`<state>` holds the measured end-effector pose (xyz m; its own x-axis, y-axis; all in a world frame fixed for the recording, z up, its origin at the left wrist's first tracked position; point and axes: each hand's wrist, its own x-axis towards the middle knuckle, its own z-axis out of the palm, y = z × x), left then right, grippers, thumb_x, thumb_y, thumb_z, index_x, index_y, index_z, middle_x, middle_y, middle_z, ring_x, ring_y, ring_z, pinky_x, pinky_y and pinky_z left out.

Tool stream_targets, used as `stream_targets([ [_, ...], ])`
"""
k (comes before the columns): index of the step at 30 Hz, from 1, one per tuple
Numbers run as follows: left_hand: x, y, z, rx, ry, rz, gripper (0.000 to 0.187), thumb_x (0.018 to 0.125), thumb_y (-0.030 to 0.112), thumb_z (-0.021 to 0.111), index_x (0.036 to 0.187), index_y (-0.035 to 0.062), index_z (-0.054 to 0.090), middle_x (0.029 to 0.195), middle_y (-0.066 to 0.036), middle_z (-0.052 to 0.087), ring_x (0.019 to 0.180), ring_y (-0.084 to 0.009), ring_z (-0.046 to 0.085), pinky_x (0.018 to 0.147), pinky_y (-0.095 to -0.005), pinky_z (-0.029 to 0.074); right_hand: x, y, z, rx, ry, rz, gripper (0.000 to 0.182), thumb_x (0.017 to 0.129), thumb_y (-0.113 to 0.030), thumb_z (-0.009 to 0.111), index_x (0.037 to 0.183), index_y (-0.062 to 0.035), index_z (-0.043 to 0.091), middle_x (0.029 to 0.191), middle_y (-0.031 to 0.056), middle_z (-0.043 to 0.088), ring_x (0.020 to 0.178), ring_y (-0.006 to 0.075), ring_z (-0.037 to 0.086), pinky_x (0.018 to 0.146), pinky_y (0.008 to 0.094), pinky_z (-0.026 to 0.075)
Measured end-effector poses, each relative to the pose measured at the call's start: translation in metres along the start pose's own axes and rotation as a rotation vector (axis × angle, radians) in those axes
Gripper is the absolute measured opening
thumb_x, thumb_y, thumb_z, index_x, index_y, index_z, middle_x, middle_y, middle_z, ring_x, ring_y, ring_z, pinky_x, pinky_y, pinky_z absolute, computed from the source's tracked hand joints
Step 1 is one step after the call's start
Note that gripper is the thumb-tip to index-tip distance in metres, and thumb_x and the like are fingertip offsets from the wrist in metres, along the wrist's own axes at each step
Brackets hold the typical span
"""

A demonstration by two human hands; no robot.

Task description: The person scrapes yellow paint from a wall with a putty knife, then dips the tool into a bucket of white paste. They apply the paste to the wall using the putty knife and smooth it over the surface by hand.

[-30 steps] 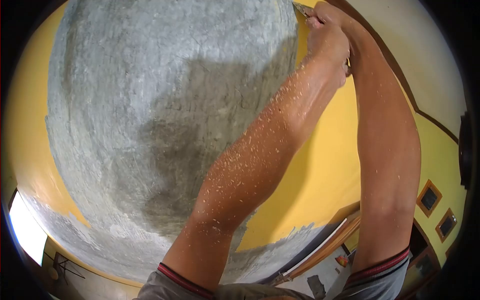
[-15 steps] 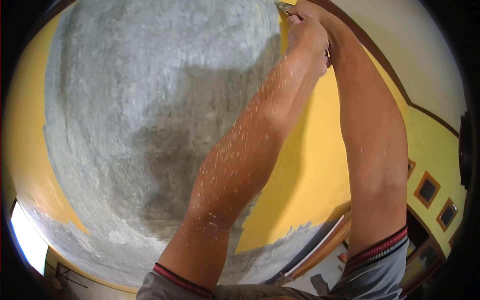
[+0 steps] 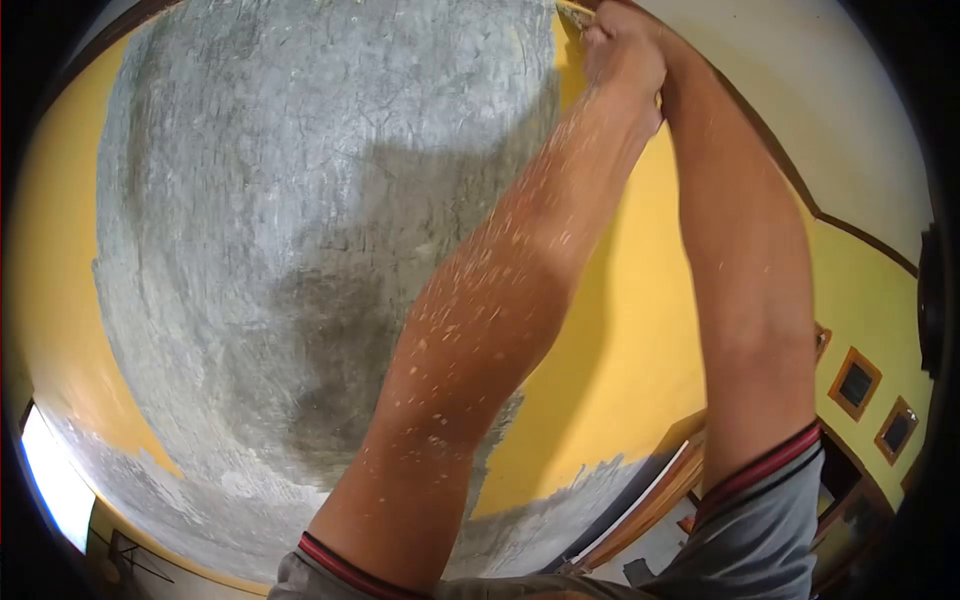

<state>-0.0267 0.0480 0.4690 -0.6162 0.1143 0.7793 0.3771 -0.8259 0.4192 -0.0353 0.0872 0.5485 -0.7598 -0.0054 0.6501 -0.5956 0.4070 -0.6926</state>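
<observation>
Both my arms reach up to the top of the view, where the hands meet on one tool. My left hand is a closed fist around the handle of a scraper. Only the scraper's thin blade tip shows, lying against the yellow paint at the edge of the scraped grey plaster. My right hand sits right behind the left and is mostly hidden by it; it seems to grip the same handle. Pale paint flakes cover my left forearm.
The grey bare patch fills the left and middle of the surface, with yellow paint left around it. A dark trim line borders a cream surface at the upper right. Small framed squares hang at the right. A bright window glows at the lower left.
My hands and the scraper have shifted a little to the left along the paint edge and stay at the top. Both hands keep their grip.
</observation>
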Motion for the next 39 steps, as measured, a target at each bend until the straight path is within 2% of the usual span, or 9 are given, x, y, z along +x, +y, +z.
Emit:
stream_targets([
  [4, -0.026, -0.007, -0.014, 0.112, 0.056, -0.064, 0.031, 0.103, 0.031, 0.039, 0.126, 0.0115, 0.048, 0.1, -0.006, 0.059, 0.074, -0.0194, 0.059, 0.062, -0.0485, 0.055, -0.005, 0.008, 0.003, 0.018, 0.03, 0.014, 0.027, 0.095, -0.02, 0.049, 0.073, -0.0058, 0.054, 0.057, 0.005, 0.052, 0.04, 0.0134, 0.038, 0.038, 0.0314, 0.032],
  [7, -0.009, 0.006, -0.011, 0.077, -0.021, -0.102, 0.044, 0.103, 0.037, 0.035, 0.141, 0.0157, 0.039, 0.124, -0.009, 0.055, 0.094, -0.024, 0.058, 0.071, -0.0501, 0.051, -0.001, 0.0, 0.005, 0.014, 0.019, 0.004, 0.027, 0.095, -0.021, 0.049, 0.073, -0.0057, 0.054, 0.057, 0.0052, 0.052, 0.039, 0.0135, 0.039, 0.038, 0.0314, 0.032],
  [18, -0.037, 0.028, -0.014, 0.272, 0.041, 0.007, 0.05, 0.101, 0.028, 0.036, 0.15, 0.0168, 0.031, 0.119, -0.01, 0.058, 0.093, -0.0245, 0.057, 0.069, -0.0471, 0.048, 0.01, -0.015, 0.015, 0.002, -0.002, -0.016, 0.028, 0.095, -0.022, 0.05, 0.072, -0.0053, 0.055, 0.057, 0.006, 0.053, 0.039, 0.0137, 0.039, 0.037, 0.0316, 0.033],
  [21, -0.019, 0.025, -0.019, 0.224, 0.091, -0.113, 0.049, 0.101, 0.028, 0.036, 0.149, 0.0162, 0.033, 0.117, -0.011, 0.058, 0.092, -0.0244, 0.057, 0.068, -0.0482, 0.048, 0.007, -0.006, 0.017, 0.003, -0.006, -0.004, 0.029, 0.095, -0.022, 0.05, 0.072, -0.0052, 0.055, 0.057, 0.0062, 0.053, 0.038, 0.0138, 0.039, 0.037, 0.0316, 0.033],
  [27, -0.02, 0.018, -0.007, 0.116, 0.184, 0.135, 0.049, 0.102, 0.03, 0.035, 0.15, 0.0163, 0.033, 0.115, -0.011, 0.06, 0.088, -0.0236, 0.058, 0.065, -0.048, 0.048, 0.002, -0.004, 0.017, 0.016, -0.005, 0.004, 0.03, 0.095, -0.023, 0.05, 0.072, -0.005, 0.056, 0.056, 0.0067, 0.054, 0.038, 0.0139, 0.039, 0.036, 0.0317, 0.033],
  [29, -0.022, 0.022, -0.016, 0.116, 0.083, -0.054, 0.049, 0.103, 0.032, 0.033, 0.149, 0.0163, 0.033, 0.116, -0.01, 0.06, 0.087, -0.0229, 0.058, 0.063, -0.0483, 0.047, 0.005, -0.002, 0.017, 0.012, -0.011, 0.01, 0.03, 0.095, -0.023, 0.051, 0.072, -0.0049, 0.056, 0.056, 0.0068, 0.054, 0.038, 0.014, 0.039, 0.036, 0.0317, 0.033],
  [34, -0.014, 0.027, -0.018, 0.095, -0.023, -0.119, 0.055, 0.104, 0.033, 0.034, 0.156, 0.0211, 0.022, 0.125, -0.01, 0.059, 0.092, -0.0261, 0.058, 0.073, -0.0525, 0.047, -0.002, 0.004, 0.017, 0.03, 0.005, 0.017, 0.031, 0.095, -0.024, 0.051, 0.072, -0.0048, 0.056, 0.056, 0.0072, 0.054, 0.037, 0.0141, 0.039, 0.036, 0.0318, 0.033],
  [37, -0.007, 0.021, -0.017, 0.071, 0.1, -0.167, 0.056, 0.103, 0.031, 0.035, 0.157, 0.0264, 0.019, 0.107, -0.007, 0.06, 0.081, -0.0226, 0.056, 0.078, -0.0541, 0.046, -0.009, 0.018, 0.02, 0.045, 0.013, 0.034, 0.031, 0.095, -0.024, 0.051, 0.071, -0.0047, 0.057, 0.056, 0.0074, 0.055, 0.037, 0.0142, 0.039, 0.035, 0.0318, 0.033],
  [39, -0.008, 0.013, -0.028, 0.124, 0.064, -0.144, 0.057, 0.103, 0.029, 0.036, 0.157, 0.0274, 0.019, 0.104, -0.006, 0.058, 0.071, -0.019, 0.051, 0.068, -0.0494, 0.047, -0.008, 0.02, 0.022, 0.047, 0.014, 0.04, 0.031, 0.095, -0.024, 0.051, 0.071, -0.0046, 0.057, 0.056, 0.0075, 0.055, 0.037, 0.0142, 0.039, 0.035, 0.0319, 0.033],
])
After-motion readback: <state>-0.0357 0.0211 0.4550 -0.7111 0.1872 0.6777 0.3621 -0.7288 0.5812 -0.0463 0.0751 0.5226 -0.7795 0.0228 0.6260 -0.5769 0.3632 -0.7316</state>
